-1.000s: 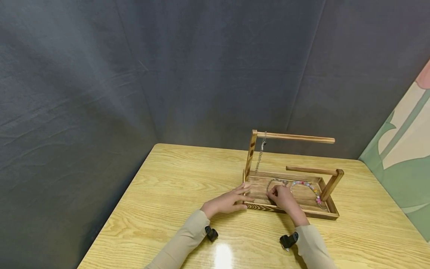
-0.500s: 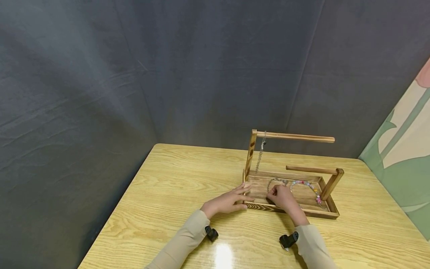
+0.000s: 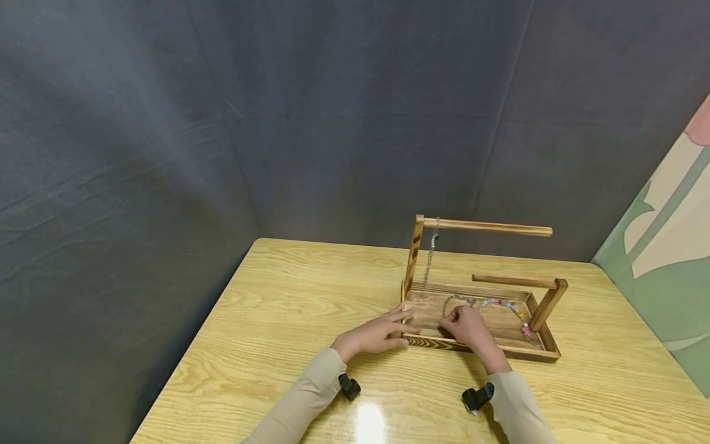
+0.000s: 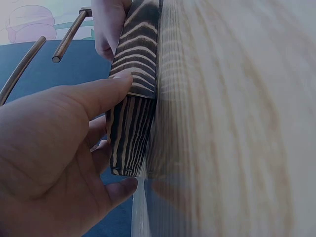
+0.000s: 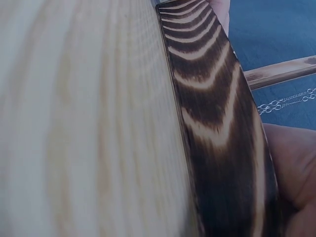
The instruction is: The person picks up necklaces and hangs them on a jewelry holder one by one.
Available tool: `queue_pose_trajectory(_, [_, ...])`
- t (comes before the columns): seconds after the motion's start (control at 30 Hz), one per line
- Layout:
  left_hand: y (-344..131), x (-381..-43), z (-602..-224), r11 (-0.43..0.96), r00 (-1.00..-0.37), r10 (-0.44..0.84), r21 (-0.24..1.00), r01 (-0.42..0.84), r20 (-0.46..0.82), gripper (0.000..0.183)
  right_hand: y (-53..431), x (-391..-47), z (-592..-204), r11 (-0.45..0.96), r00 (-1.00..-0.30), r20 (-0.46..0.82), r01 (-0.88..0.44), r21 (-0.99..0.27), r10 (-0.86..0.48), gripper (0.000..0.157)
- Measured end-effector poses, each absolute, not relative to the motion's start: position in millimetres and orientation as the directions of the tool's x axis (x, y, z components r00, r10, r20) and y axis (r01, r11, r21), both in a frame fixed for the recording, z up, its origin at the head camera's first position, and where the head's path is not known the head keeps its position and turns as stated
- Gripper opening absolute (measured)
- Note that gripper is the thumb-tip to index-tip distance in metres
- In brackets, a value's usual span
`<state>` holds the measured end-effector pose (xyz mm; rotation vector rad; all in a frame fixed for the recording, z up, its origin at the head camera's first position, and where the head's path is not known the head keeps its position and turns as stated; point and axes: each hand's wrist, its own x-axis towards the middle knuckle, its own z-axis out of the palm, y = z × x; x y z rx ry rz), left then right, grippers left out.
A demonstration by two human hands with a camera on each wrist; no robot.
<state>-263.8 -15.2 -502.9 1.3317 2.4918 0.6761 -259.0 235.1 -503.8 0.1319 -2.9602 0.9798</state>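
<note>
Tray (image 3: 505, 324) holds beaded strand (image 3: 510, 304) and silver chain (image 3: 458, 296), pinched by right grip (image 3: 468, 325).

Curtain (image 3: 355, 123): we see dark blue-grey from eight to one o'clock.
Painting (image 3: 679, 228): green leaves (image 3: 671, 302), pink flower (image 3: 701, 129) at our three.
Table (image 3: 288, 296): yellowish wood grain at our six.
Glare (image 3: 370, 423): white, on the table at six.

The person wears beige sleeves (image 3: 302, 396) and black wrist cameras (image 3: 477, 398).
</note>
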Motion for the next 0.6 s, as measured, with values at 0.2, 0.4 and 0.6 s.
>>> queue_pose_trajectory(0.2, [-14.8, -263.6, -503.8, 0.475, -0.555, 0.831, 0.501, 0.724, 0.014, 0.043, 236.2, -260.3, -505.0, 0.779, -0.996, 0.055, -0.085, -0.621, -0.065, 0.019])
queue_pose_trajectory(0.4, [-15.2, -264.1, -505.7, 0.476, -0.555, 0.832, 0.492, 0.729, 0.017, 0.043, 237.8, -261.3, -504.5, 0.734, -0.994, 0.090, -0.104, -0.671, -0.059, 0.014])
queue_pose_trajectory(0.6, [-16.1, -264.6, -505.4, 0.479, -0.556, 0.831, 0.485, 0.732, 0.018, 0.044, 240.1, -262.4, -504.2, 0.721, -0.991, 0.119, -0.126, -0.681, -0.061, 0.015])
